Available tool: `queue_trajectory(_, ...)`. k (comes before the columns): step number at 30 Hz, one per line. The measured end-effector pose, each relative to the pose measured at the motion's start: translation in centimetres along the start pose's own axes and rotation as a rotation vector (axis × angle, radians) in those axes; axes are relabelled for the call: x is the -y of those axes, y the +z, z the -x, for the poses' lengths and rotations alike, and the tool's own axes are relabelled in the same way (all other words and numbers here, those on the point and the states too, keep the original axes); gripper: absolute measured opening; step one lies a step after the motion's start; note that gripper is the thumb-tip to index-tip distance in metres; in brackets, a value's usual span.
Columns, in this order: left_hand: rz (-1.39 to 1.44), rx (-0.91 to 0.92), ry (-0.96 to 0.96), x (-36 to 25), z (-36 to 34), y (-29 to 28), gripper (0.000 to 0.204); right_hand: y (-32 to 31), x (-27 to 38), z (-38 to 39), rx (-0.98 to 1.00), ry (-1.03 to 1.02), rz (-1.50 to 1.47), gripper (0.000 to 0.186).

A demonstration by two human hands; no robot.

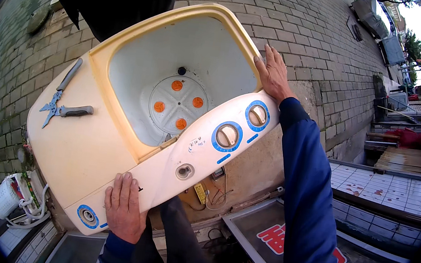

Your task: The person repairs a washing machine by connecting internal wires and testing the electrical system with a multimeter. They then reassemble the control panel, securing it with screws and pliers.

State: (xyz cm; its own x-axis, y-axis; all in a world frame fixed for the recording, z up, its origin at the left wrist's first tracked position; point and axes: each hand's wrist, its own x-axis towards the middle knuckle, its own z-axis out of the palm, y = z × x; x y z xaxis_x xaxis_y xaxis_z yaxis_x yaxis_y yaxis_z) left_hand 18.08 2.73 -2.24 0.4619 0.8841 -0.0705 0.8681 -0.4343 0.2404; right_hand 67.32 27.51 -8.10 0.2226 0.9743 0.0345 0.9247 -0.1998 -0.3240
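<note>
A cream washing machine stands tilted across the view in front of me. Its open wash tub shows a round pulsator with orange inserts at the bottom. My left hand lies flat on the control panel, fingers stretched out. At the tub's far right corner my right hand rests on the rim, its fingers extended and slightly apart. Two dial knobs sit on the panel near it. Bare sockets without knobs show mid-panel and at the left end. Pliers with grey handles lie spread on the left top.
Brick paving surrounds the machine. A yellow power strip and loose cables lie behind the panel, near my legs. At lower left stands a white appliance part with a hose. A framed glass panel lies at lower right.
</note>
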Motion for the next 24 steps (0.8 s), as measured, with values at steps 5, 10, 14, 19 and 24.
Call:
queue_trajectory(5,0.005,-0.006,-0.008,0.3,0.2,0.3,0.093,-0.1,0.1,0.4,-0.096,-0.029,0.036,0.080)
queue_trajectory(10,-0.016,-0.037,-0.023,-0.4,-0.1,0.4,0.097,-2.3,0.1,3.4,-0.131,-0.112,0.352,0.074)
queue_trajectory(14,-0.036,-0.090,-0.030,-0.3,-0.5,0.4,0.095,-5.4,7.0,2.8,-0.249,-0.300,0.201,0.073)
queue_trajectory(19,-0.017,-0.100,-0.029,-0.2,-0.3,0.6,0.091,-1.1,17.9,7.3,-0.136,-0.547,0.108,0.072)
queue_trajectory(24,-0.014,-0.072,-0.021,-0.3,0.2,0.8,0.091,2.8,18.8,7.4,-0.082,-0.592,0.142,0.058)
